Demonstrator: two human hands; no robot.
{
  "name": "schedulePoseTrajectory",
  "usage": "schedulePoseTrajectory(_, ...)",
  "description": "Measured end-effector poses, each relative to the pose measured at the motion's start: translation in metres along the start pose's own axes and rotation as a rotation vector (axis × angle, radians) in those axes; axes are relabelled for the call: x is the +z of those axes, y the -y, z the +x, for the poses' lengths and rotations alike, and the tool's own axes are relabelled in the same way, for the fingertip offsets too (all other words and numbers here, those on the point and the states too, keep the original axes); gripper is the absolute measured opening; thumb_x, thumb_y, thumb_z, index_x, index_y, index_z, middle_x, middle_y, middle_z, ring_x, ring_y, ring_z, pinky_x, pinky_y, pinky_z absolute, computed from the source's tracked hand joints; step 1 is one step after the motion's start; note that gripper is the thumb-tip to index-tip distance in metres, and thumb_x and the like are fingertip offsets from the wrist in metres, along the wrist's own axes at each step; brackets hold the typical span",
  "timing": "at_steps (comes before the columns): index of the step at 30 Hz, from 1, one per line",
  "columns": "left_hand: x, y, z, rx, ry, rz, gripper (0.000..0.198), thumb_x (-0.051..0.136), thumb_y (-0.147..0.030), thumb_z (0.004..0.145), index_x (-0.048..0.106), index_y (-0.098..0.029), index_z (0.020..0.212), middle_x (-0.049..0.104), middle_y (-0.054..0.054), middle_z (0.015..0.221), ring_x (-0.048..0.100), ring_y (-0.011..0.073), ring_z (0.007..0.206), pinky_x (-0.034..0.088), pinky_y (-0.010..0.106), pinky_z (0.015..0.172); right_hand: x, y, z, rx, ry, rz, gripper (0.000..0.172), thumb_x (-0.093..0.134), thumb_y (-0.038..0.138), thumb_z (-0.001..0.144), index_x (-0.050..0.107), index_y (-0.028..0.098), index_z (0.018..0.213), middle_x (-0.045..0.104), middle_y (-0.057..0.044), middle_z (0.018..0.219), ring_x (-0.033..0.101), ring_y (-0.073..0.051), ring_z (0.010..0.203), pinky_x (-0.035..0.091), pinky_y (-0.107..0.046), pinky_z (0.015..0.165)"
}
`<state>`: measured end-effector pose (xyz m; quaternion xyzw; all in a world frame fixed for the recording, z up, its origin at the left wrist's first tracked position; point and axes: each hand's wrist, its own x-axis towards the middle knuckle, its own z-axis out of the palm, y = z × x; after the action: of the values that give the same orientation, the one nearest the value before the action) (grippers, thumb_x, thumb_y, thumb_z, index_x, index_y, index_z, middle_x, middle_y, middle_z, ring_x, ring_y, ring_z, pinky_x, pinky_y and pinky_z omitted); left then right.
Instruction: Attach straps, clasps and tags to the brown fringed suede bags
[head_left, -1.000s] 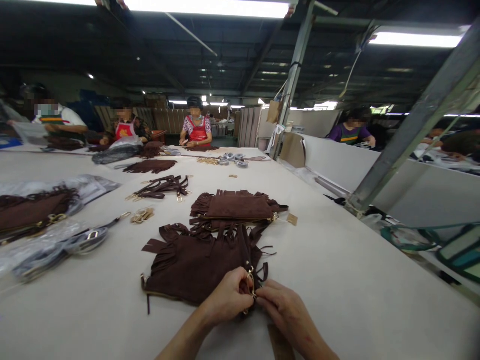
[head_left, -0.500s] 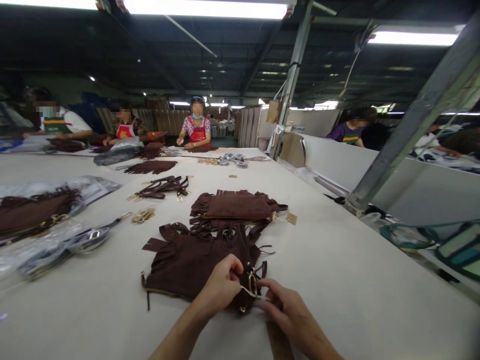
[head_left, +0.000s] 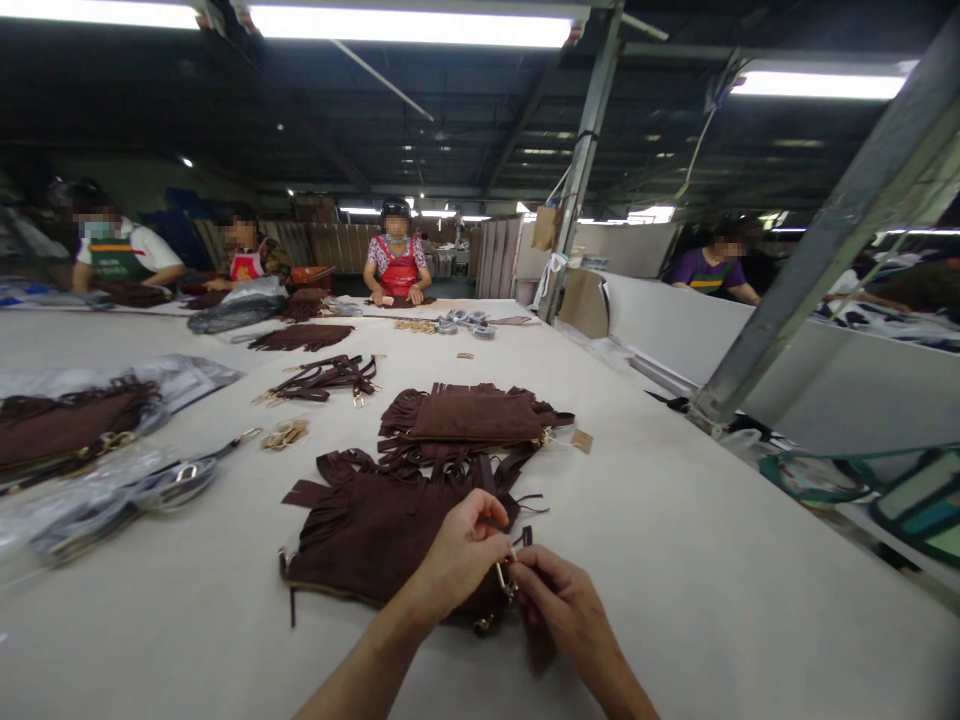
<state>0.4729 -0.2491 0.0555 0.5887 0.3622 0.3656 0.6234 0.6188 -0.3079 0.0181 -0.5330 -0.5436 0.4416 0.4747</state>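
Note:
A dark brown fringed bag [head_left: 360, 535] lies on the table right in front of me, its zipper edge facing me. Over its right end my left hand [head_left: 469, 545] is closed, pinching a thin white string [head_left: 514, 553]. My right hand [head_left: 555, 590] meets it from the right with thumb and fingers pressed on the same string. Just below the fingertips is a gold metal clasp [head_left: 502, 577] at the bag's corner. A brown tag [head_left: 538, 645], blurred, hangs under my right hand. How the string runs between the fingers is mostly hidden.
Behind lies a second fringed bag [head_left: 472, 415] with a tag [head_left: 581, 440]. Leftward are dark straps [head_left: 330, 378], a small pile of tags [head_left: 285, 433], a plastic-wrapped strap [head_left: 176, 483] and another bag [head_left: 71, 425]. Co-workers sit at the far side; a metal post [head_left: 810, 230] stands right.
Both hands have come closer together and slightly up at the clasp. The string stretched between them has shortened from view, and the hanging tag has swung up and left.

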Motion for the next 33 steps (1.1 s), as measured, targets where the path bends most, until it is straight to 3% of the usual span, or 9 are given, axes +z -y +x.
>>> schedulePoseTrajectory(6, 0.006, 0.025, -0.019, 0.117, -0.058, 0.467, 0.009, 0.056, -0.011, 0.069, 0.063, -0.015, 0.065, 0.056, 0.002, 0.078, 0.051, 0.0141, 0.072, 0.036, 0.025, 0.064, -0.001, -0.010, 0.001, 0.057, -0.091, 0.037, 0.043, 0.062, 0.060, 0.076, 0.057, 0.019, 0.066, 0.047, 0.005, 0.051, 0.041, -0.011, 0.046, 0.031, -0.023, 0.047)
schedulePoseTrajectory(10, 0.013, 0.025, -0.020, 0.141, -0.094, 0.504, 0.017, 0.054, -0.013, 0.074, 0.065, -0.015, 0.061, 0.057, 0.002, 0.073, 0.052, 0.0141, 0.071, 0.036, 0.025, 0.065, 0.001, -0.008, 0.001, 0.036, -0.094, -0.031, 0.041, 0.060, 0.059, 0.078, 0.056, 0.020, 0.065, 0.049, 0.005, 0.052, 0.044, -0.012, 0.048, 0.034, -0.024, 0.048)
schedulePoseTrajectory(17, 0.005, 0.030, -0.014, 0.116, -0.066, 0.451, 0.017, 0.050, -0.014, 0.069, 0.063, -0.015, 0.060, 0.057, 0.000, 0.064, 0.048, 0.0111, 0.059, 0.031, 0.023, 0.056, 0.000, -0.010, 0.005, 0.045, -0.070, -0.109, 0.039, 0.054, 0.057, 0.080, 0.055, 0.020, 0.066, 0.050, 0.004, 0.053, 0.045, -0.013, 0.048, 0.035, -0.024, 0.048)
schedulePoseTrajectory(22, 0.004, 0.035, -0.008, -0.063, -0.066, 0.138, 0.009, 0.050, -0.024, 0.062, 0.055, -0.017, 0.060, 0.051, -0.002, 0.056, 0.043, 0.0110, 0.054, 0.030, 0.023, 0.053, -0.002, -0.008, 0.006, 0.113, -0.040, 0.002, 0.043, 0.059, 0.062, 0.078, 0.052, 0.020, 0.069, 0.049, 0.006, 0.051, 0.038, -0.009, 0.043, 0.027, -0.021, 0.043)
schedulePoseTrajectory(26, 0.000, 0.030, -0.006, -0.180, -0.005, -0.112, 0.009, 0.051, -0.025, 0.054, 0.052, -0.017, 0.059, 0.050, -0.002, 0.055, 0.043, 0.0109, 0.055, 0.031, 0.024, 0.056, -0.012, -0.004, -0.006, 0.264, 0.214, 0.444, 0.041, 0.071, 0.057, 0.075, 0.055, 0.020, 0.078, 0.051, 0.007, 0.059, 0.021, -0.004, 0.039, 0.013, -0.019, 0.040)
schedulePoseTrajectory(29, -0.005, 0.028, -0.006, -0.208, 0.019, -0.309, 0.010, 0.051, -0.023, 0.051, 0.052, -0.017, 0.059, 0.052, -0.001, 0.056, 0.044, 0.0108, 0.055, 0.032, 0.025, 0.057, -0.019, -0.009, -0.017, 0.304, 0.274, 0.604, 0.039, 0.080, 0.053, 0.068, 0.063, 0.019, 0.076, 0.062, 0.001, 0.073, 0.036, -0.005, 0.044, 0.023, -0.018, 0.043)
schedulePoseTrajectory(33, -0.011, 0.030, -0.009, -0.228, 0.093, -0.568, 0.012, 0.058, -0.022, 0.053, 0.053, -0.015, 0.062, 0.061, 0.003, 0.065, 0.053, 0.0136, 0.062, 0.037, 0.026, 0.063, -0.013, -0.019, -0.020, 0.247, 0.115, 0.773, 0.054, 0.087, 0.053, 0.056, 0.072, 0.023, 0.099, 0.069, -0.009, 0.104, 0.053, -0.010, 0.060, 0.032, -0.019, 0.046)
